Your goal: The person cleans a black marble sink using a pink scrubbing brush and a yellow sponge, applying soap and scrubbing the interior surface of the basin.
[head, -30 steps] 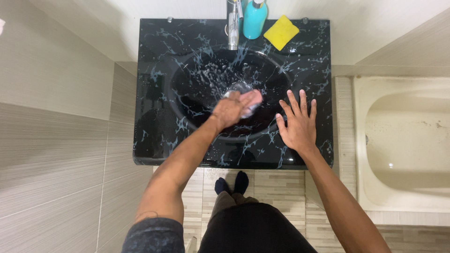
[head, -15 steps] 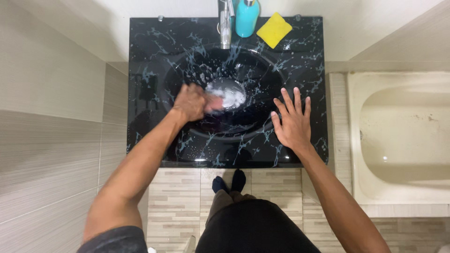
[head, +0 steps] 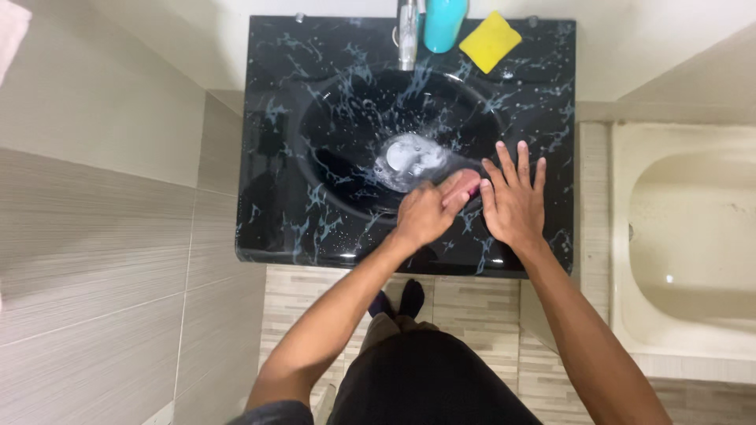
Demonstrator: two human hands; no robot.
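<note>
Pressing a small pink sponge point(head: 466, 186) into the black marbled glass sink point(head: 315, 197), your left hand point(head: 425, 214) closed its grip around it, your right hand point(head: 513, 201) lay flat, fingers spread, holding nothing.

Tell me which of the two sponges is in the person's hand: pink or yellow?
The pink sponge, pressed on the basin's near slope under the left hand. The yellow sponge lies untouched on the back ledge beside the teal bottle.
</note>
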